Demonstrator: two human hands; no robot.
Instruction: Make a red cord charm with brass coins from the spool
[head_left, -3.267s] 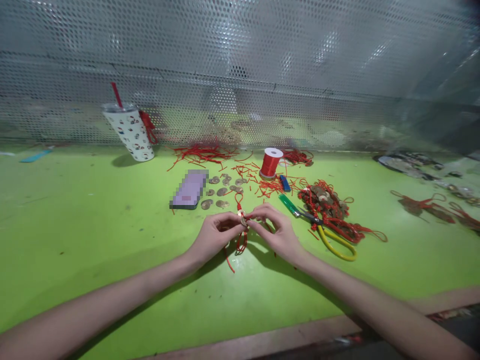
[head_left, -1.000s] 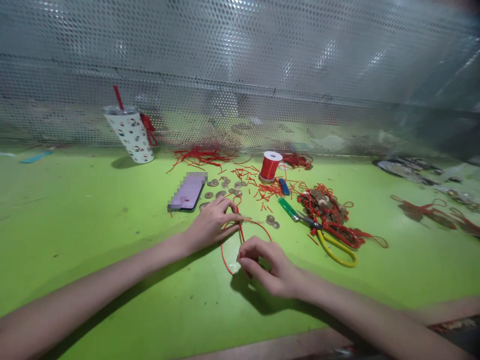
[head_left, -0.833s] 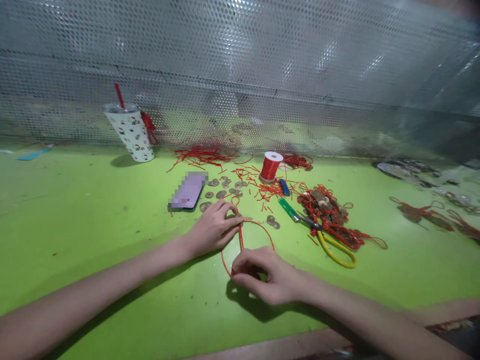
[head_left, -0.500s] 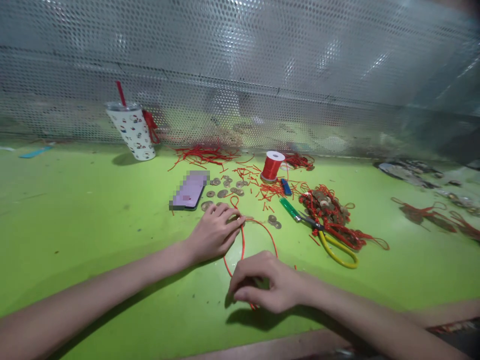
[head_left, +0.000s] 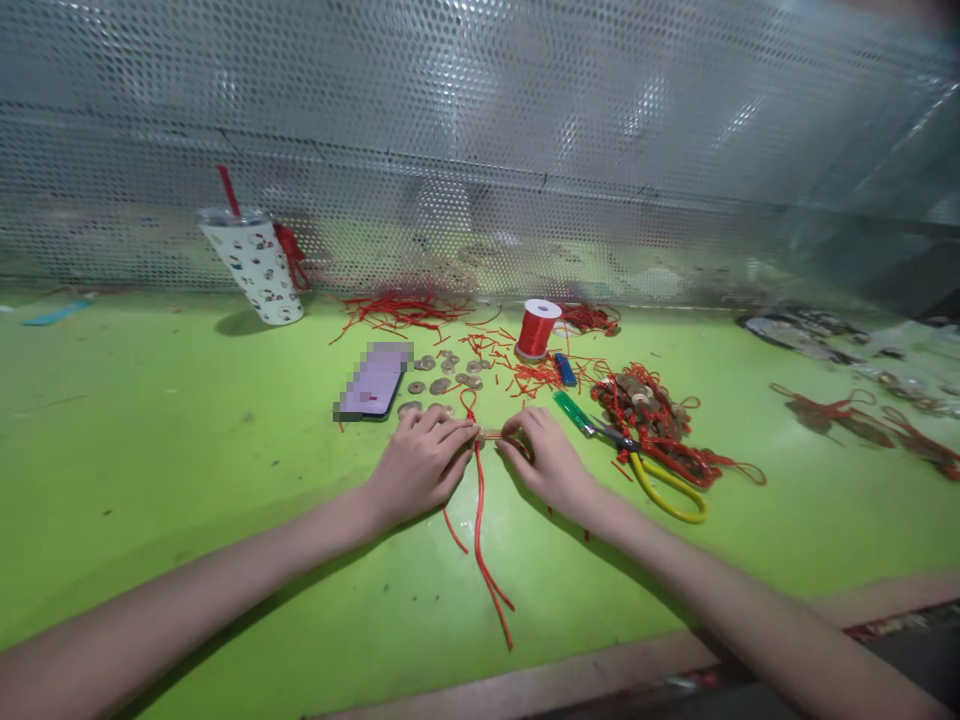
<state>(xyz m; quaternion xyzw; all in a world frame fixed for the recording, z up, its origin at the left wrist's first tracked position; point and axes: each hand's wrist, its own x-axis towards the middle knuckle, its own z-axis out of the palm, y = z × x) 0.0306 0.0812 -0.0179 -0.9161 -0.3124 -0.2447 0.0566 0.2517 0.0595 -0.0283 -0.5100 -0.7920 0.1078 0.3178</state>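
Observation:
My left hand (head_left: 431,455) rests on the green table with its fingertips pinched on a small coin at the knot of a red cord (head_left: 480,500). The cord's loop shows above the fingertips, and its loose ends hang down toward the table's front. To the right, my right hand (head_left: 544,455) has thumb and forefinger closed on a side strand of the same cord, close to the coin. Several loose coins (head_left: 441,386) lie just beyond my left hand.
A phone (head_left: 375,380) and a patterned cup (head_left: 259,270) stand or lie at the left. Beyond my right hand are a red spool (head_left: 537,330), a blue lighter (head_left: 565,370), yellow-handled scissors (head_left: 667,490), a green tool (head_left: 573,412) and a pile of corded coins (head_left: 645,400). Mesh (head_left: 450,120) rises behind.
My right hand has moved up from the lower part of the cord to beside the coin and pinched a side strand. The wide cord loop has been drawn in. My left hand keeps its place.

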